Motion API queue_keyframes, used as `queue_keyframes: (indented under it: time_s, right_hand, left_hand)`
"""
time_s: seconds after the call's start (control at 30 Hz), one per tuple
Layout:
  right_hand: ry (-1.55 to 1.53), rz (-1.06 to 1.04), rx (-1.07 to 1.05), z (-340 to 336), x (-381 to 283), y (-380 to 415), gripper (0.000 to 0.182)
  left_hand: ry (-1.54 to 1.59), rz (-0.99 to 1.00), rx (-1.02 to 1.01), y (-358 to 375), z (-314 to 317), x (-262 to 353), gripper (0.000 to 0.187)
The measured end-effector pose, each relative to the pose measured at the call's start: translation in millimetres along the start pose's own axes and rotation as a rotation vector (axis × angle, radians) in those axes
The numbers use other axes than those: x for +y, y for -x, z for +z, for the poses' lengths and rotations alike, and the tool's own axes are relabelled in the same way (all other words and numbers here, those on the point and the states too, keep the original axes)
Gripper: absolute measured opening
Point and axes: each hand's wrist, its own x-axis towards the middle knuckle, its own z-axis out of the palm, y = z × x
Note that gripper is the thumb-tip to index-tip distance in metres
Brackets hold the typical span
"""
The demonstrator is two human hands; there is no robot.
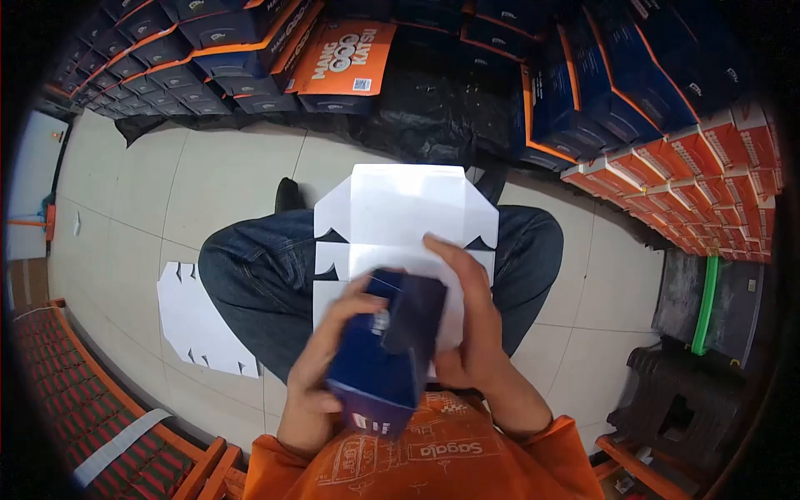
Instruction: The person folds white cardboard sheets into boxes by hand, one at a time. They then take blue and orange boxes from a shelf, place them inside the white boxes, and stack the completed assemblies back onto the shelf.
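A dark blue cardboard box (pixel 375 358) is tilted above my lap, close to my orange shirt. The fingers of my left hand (pixel 321 350) wrap round its left side and top edge. Just right of the box is my right hand (pixel 471 304), its fingers stretched forward over a white die-cut cardboard blank (pixel 408 204). The blank lies unfolded across my legs, flaps and notches showing at its sides; the box and both hands cover its near part.
Another white cardboard blank (pixel 204 321) lies on the tiled floor to the left. Stacks of navy and orange boxes (pixel 233 62) line the back, with smaller orange boxes (pixel 700 179) at right. A woven orange-framed seat (pixel 108 408) is at lower left, a dark plastic stool (pixel 675 404) at lower right.
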Motion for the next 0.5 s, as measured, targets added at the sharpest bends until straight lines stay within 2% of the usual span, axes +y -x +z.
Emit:
queue_keyframes:
  time_s: [0.03,0.07,0.13,0.17,0.2,0.23,0.3,0.33,0.37,0.43,0.47,0.5]
  right_hand:
    - [0.098,-0.196,-0.139,-10,-1,-2,0.06]
    - [0.111,-0.263,-0.181,-10,-5,0,0.066]
    - [0.154,-0.22,-0.093,-8,-2,11,0.067]
    - [0.201,-0.182,-0.015,-7,0,13,0.067]
    - [0.342,-0.207,0.11,-2,1,9,0.077]
    - [0.341,-0.21,0.104,-2,2,13,0.077]
    - [0.338,-0.179,0.053,-1,3,26,0.071]
    - [0.107,-0.229,-0.04,-2,3,25,0.065]
    - [0.111,-0.227,-0.037,-1,2,24,0.065]
    - [0.005,-0.201,0.026,3,0,18,0.06]
    - [0.008,-0.353,0.105,4,17,13,0.043]
    - [0.006,-0.366,0.106,7,12,12,0.043]
  left_hand:
    - [-0.059,-0.097,-0.062,1,0,7,0.096]
    - [-0.062,-0.101,-0.062,2,0,7,0.096]
    - [-0.123,-0.066,0.002,5,-1,5,0.112]
    - [-0.122,-0.065,0.003,3,5,6,0.112]
    - [-0.161,-0.066,0.15,0,16,11,0.108]
    - [-0.2,-0.068,0.301,-2,25,15,0.104]
    - [-0.196,-0.098,0.318,-4,23,19,0.106]
    - [-0.352,-0.119,0.073,-7,11,21,0.107]
    - [-0.504,-0.138,-0.176,-7,4,21,0.108]
    - [-0.411,-0.192,-0.21,-7,-5,14,0.111]
    - [-0.259,-0.136,-0.257,-7,-16,5,0.11]
    - [-0.111,-0.079,-0.304,-8,-22,3,0.11]
